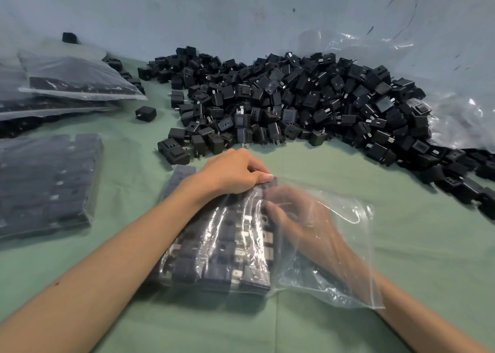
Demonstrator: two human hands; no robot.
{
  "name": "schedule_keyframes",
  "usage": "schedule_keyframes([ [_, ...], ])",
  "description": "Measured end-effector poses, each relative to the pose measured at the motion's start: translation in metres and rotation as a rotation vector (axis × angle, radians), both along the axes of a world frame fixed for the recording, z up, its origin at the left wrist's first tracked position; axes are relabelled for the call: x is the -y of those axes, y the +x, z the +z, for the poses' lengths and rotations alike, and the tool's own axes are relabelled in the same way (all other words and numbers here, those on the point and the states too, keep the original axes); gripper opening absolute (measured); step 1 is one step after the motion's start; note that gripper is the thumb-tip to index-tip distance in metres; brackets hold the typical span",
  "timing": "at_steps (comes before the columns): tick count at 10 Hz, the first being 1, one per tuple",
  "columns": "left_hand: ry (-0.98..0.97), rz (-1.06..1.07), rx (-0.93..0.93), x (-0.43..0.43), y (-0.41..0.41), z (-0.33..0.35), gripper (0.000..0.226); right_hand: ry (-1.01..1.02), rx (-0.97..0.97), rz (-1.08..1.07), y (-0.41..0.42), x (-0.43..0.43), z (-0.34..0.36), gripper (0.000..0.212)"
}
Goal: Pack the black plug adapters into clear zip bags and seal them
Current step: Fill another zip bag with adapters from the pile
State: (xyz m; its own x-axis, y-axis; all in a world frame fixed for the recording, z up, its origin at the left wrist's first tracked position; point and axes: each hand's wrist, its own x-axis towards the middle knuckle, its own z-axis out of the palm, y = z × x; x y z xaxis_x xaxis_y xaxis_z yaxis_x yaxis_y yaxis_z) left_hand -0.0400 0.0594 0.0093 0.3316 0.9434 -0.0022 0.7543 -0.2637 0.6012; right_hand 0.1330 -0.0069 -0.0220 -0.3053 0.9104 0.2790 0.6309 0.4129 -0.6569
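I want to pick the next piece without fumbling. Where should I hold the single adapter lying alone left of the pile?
Come from above and pinch the lone adapter across its flat black sides; it lies apart from the pile, and its prongs point left.

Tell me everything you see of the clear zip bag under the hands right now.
The clear zip bag lies on the green cloth, thin, glossy, wrinkled plastic. Its left part holds neat rows of black plug adapters; its right part is empty and slack. The left hand grips its far end from outside. The right hand is inside it, blurred through the film, so the bag is unsealed.
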Motion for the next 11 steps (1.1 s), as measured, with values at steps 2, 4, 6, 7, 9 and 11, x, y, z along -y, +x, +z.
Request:
schedule_keyframes([
  [2, 0.01, -0.007, 0.002, 0.002, -0.001, 0.002, 0.018, -0.139, -0.19, 0.095, -0.003, -0.001, -0.007, 0.024],
  [4, 0.007, -0.058, -0.029, 0.002, -0.003, 0.004, 0.02, 0.123, 0.026, -0.056, 0.007, -0.002, -0.011, 0.022],
  [6, -0.014, -0.095, 0.035, 0.0, -0.007, 0.005, 0.021, 0.047, -0.055, 0.048, 0.004, 0.001, -0.007, 0.044],
  [7, -0.001, -0.077, 0.064, -0.001, -0.005, 0.003, 0.035, -0.026, 0.071, 0.052, 0.011, -0.003, -0.008, 0.051],
  [9, 0.01, -0.133, 0.037, 0.001, -0.001, 0.003, 0.034, -0.076, 0.104, -0.029, 0.006, 0.002, 0.001, 0.034],
  [11, 0.041, -0.121, 0.209, -0.001, -0.004, -0.001, 0.023, -0.017, 0.111, 0.142, 0.012, -0.009, -0.004, 0.054],
])
